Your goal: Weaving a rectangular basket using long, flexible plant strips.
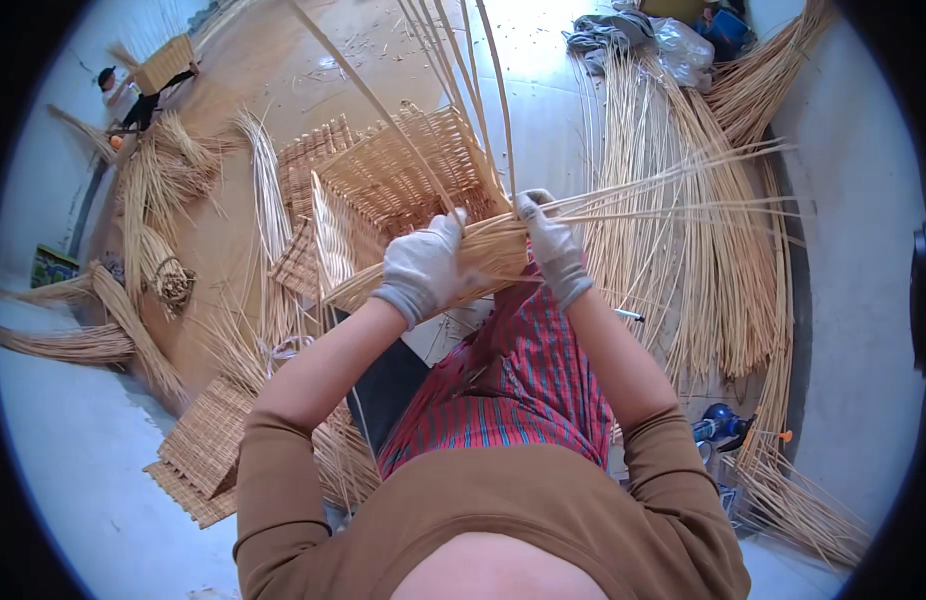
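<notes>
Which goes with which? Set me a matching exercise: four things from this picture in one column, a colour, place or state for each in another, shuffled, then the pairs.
Things:
1. wicker basket
2. lap cloth
3. plastic bag
4. work gloves

Descriptions:
A. translucent, near the top right
B. pale, with grey cuffs
C. mostly red, with stripes
D. left hand on its near side

Pairs: 1-D, 2-C, 3-A, 4-B

Our gloved left hand curls closed. Our gloved right hand grips near it, both forearms angled inward.
</notes>
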The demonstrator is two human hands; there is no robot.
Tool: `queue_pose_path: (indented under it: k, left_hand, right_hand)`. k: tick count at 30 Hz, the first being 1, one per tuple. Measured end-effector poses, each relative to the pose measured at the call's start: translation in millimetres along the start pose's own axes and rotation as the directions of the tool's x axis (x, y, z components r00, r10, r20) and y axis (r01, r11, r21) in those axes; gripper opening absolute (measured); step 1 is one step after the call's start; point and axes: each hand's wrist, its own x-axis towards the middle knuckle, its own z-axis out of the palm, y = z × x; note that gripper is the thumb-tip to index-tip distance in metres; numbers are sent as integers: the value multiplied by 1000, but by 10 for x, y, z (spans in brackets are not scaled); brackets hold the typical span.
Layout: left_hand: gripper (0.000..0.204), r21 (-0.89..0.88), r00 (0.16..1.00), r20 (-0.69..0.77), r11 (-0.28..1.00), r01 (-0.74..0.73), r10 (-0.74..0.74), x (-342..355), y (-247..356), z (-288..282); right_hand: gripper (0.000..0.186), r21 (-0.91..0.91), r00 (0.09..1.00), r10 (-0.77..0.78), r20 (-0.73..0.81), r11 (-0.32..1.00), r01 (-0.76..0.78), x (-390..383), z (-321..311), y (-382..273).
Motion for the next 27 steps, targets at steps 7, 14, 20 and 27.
queue_pose_path:
  k: [7,14,20,27]
  left_hand:
    - [43,125,995,14,987,-99,98,307,-316,144]
    - [54,-789,969,-185,563,-247,166,368,-321,-40]
    - [65,-948,952,301,-125,292,-57,372,-578,-19]
    - [23,-739,937,-200,584,-336,285,468,-136,-2]
  right_hand:
    - [16,111,980,-118,-160,984,137,-119,302,-107]
    - [14,214,979,-62,-195,971,104,-17,229,43]
    - [19,102,992,-14,-129,994,28,-90,235,84]
    - [21,219,993,54,-100,975,-31,-75,250,187]
